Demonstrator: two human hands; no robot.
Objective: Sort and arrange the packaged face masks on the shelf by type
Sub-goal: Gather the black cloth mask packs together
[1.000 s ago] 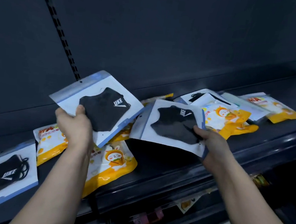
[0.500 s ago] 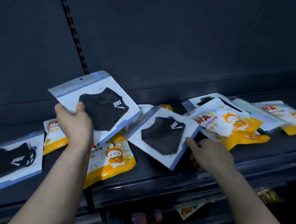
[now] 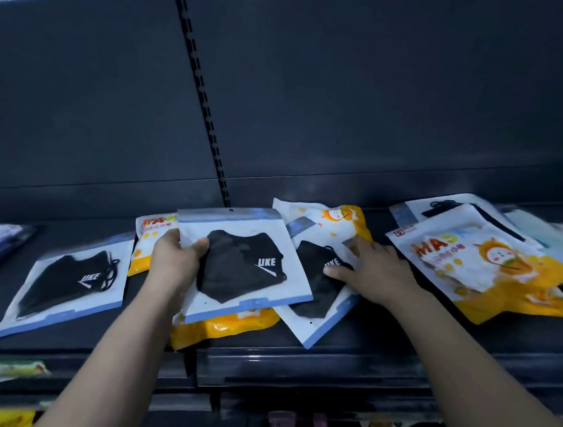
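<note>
Working two-handed at a dark shelf (image 3: 371,339).
Centre frame, the left hand (image 3: 174,258) grips a black mask packet (image 3: 244,268) by its edge; the right hand (image 3: 374,272) lies flat, fingers straight, on a second packet (image 3: 313,299) beside it.

One wide-angle view is taken from head height and directed forward and down onto the shelf (image 3: 357,341) and its back panel (image 3: 353,99). The shelf is seen at arm's reach, with the left hand (image 3: 174,258) and right hand (image 3: 371,270) framed centrally.
</note>
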